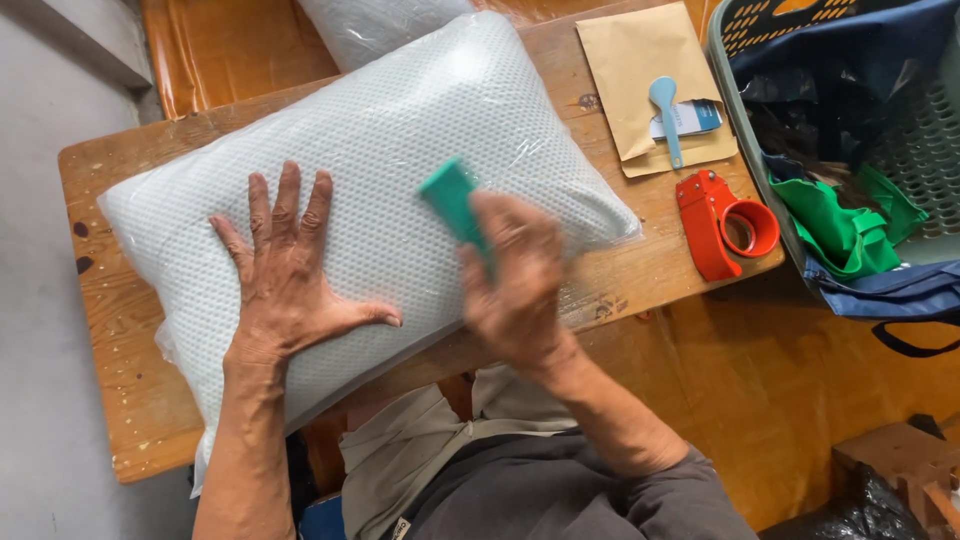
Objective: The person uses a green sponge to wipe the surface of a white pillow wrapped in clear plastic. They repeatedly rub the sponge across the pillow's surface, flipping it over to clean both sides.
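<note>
pressing left hand (290,270) on pillow (400,130); right hand (515,275) gripping green tool (455,200), maybe scraper

The pillow (400,150) fills most of the bench (130,420); tape dispenser (720,225) and envelope (640,80) crowd its right end.

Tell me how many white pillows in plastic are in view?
2. One pillow lies on the wooden table under the left hand; a second pillow sits behind, cut off by the top edge.
</note>
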